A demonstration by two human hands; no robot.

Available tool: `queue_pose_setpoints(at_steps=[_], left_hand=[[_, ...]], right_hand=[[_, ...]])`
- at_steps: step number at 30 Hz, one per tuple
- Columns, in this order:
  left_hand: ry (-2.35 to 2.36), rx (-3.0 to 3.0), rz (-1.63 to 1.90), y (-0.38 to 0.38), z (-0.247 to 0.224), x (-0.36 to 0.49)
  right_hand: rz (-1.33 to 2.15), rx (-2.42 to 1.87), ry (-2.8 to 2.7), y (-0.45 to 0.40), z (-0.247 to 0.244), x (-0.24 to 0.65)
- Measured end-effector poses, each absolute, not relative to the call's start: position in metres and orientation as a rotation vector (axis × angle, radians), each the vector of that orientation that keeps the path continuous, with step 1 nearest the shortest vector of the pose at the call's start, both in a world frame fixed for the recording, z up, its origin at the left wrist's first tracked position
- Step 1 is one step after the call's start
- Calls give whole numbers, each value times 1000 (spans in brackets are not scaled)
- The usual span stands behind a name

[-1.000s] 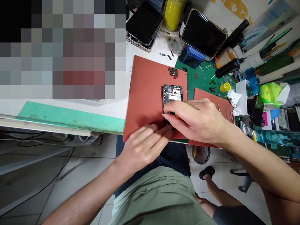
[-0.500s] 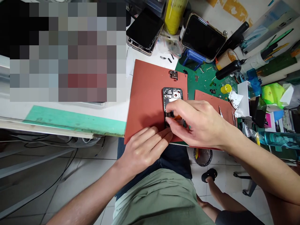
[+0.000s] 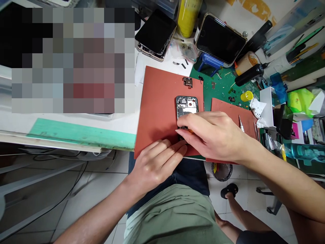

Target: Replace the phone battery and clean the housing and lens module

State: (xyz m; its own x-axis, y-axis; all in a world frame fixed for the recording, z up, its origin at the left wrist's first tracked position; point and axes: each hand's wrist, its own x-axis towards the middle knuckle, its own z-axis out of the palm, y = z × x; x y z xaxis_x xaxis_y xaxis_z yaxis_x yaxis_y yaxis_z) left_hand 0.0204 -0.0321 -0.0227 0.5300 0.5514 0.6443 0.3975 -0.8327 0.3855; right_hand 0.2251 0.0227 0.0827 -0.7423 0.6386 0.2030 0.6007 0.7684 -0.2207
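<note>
Reddish-brown matting (image 3: 157,101) bears an opened phone (image 3: 183,101), dark-rimmed, its silvery inner parts exposed. Over its lower half curls the right hand (image 3: 215,132), thumb and forefinger narrowly apart; what they hold, I cannot tell. The left hand (image 3: 156,161), fingers together, rests by its lower end, grip hidden.

Work mat (image 3: 157,105): we see it left of the second mat (image 3: 233,108).
Open phone (image 3: 188,109): on the work mat's right part, partly under the right hand (image 3: 213,134).
Loose part (image 3: 188,82): same mat, behind the open phone.
Left hand (image 3: 157,161): near edge, left of the right hand.
Propped phone (image 3: 220,40): on a stand (image 3: 208,63), behind the mats.
</note>
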Motion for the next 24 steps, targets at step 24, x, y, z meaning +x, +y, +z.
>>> queue_pose_setpoints(at_steps=[24], left_hand=[[785,2475,1219,-33,-27,21]], right_hand=[[206,-1140,-2350,0,64,248]])
